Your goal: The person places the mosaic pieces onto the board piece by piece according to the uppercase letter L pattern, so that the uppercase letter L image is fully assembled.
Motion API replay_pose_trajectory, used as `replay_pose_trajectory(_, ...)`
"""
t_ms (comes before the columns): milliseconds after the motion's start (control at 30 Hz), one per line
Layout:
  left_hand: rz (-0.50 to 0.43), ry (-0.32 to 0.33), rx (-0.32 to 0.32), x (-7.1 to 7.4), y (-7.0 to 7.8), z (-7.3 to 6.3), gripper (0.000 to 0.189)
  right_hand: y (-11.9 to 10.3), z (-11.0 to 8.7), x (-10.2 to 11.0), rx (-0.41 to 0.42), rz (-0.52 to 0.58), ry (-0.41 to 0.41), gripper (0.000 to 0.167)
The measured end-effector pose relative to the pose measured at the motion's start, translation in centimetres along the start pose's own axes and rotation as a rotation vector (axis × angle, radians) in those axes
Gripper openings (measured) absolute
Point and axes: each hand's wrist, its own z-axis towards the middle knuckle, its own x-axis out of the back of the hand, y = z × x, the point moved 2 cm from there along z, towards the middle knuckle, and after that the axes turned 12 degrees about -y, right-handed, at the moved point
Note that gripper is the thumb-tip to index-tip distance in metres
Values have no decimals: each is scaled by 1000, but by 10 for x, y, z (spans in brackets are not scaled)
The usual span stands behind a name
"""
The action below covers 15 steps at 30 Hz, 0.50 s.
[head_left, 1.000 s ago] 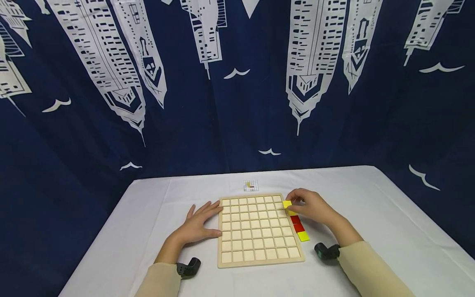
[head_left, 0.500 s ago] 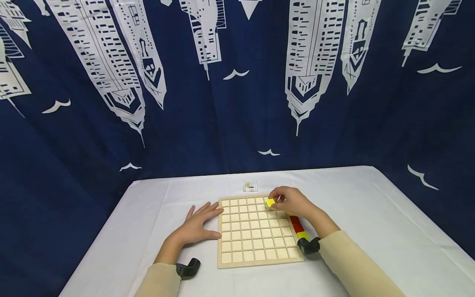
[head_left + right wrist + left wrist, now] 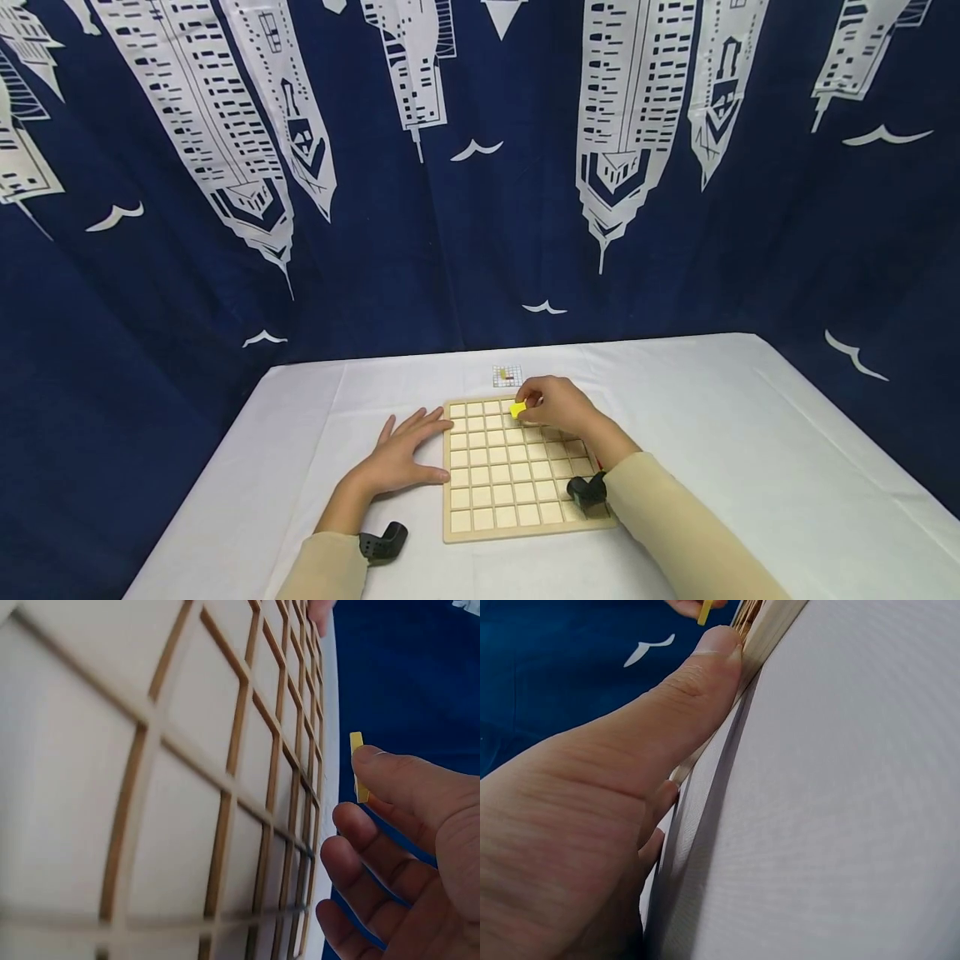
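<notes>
A wooden grid board (image 3: 497,533) with square recesses lies on the white table. My right hand (image 3: 558,406) pinches a yellow square tile (image 3: 517,409) between thumb and fingers, over the far part of the board. In the right wrist view the tile (image 3: 359,767) stands on edge in the pinch, clear of the board's grid (image 3: 232,784). My left hand (image 3: 397,458) lies spread at the board's left side, fingertips and thumb at its edge. The left wrist view shows the thumb (image 3: 675,697) against the board's wooden edge (image 3: 772,634).
A small printed grid card (image 3: 507,376) with coloured squares lies behind the board. A bit of a red tile (image 3: 599,463) shows at the board's right edge, mostly behind my right forearm. A dark blue curtain (image 3: 450,250) with white buildings hangs behind the table.
My right hand has lifted a yellow tile from the row at the board's right side and carried it left over the far rows. My left hand has stayed in place.
</notes>
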Motion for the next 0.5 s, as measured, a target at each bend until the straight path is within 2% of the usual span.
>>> replay_pose_trajectory(267, -3, 0, 5, -1, -2, 2, 84, -11, 11, -11, -54, -21, -6, 20)
replay_pose_trajectory(500, -9, -3, 13, -1, -2, 3, 83, -14, 19, -20, -61, -45, -6, 19)
